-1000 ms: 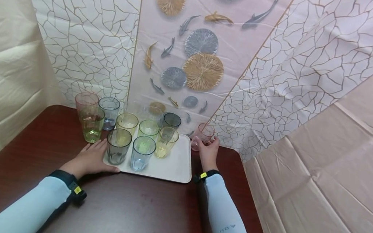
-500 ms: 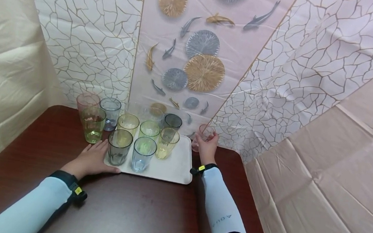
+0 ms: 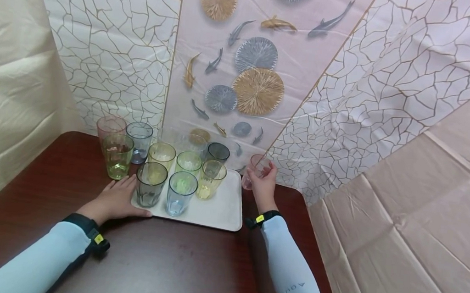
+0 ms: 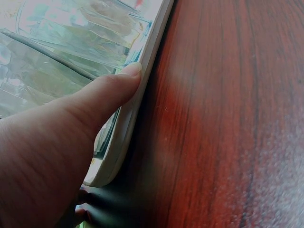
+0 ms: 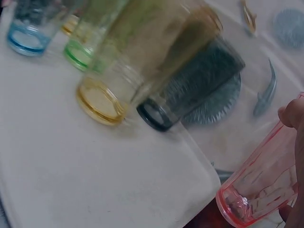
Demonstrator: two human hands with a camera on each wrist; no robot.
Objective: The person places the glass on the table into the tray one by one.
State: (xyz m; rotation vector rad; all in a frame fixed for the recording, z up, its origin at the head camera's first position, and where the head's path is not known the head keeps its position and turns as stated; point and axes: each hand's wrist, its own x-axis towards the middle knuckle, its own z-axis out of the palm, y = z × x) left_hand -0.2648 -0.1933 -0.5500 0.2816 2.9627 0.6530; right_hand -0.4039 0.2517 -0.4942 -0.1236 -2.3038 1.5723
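Note:
My right hand (image 3: 262,185) grips a clear pink glass (image 5: 259,183) just beyond the tray's right edge, thumb and fingers around its upper part. At the near left corner of the white tray (image 3: 221,212) lies my left hand (image 3: 116,201). Its thumb (image 4: 116,88) presses on the rim, while the other fingers stretch along the left side. Several upright tumblers stand on the tray: a grey glass (image 3: 149,190) by the left hand, a light blue glass (image 3: 179,199), a yellow glass (image 3: 207,188), a green glass (image 3: 188,161) and a dark glass (image 5: 190,85) among them.
Off the tray at the back left stand a green glass (image 3: 117,160), a pink glass (image 3: 110,127) and a blue glass (image 3: 139,146). A patterned cloth (image 3: 305,97) hangs behind the dark red table (image 3: 176,266). More cloth closes off both sides.
My right wrist and forearm shift left, then back to the right, while the hand stays on the pink glass. The left hand and the tray stay in place.

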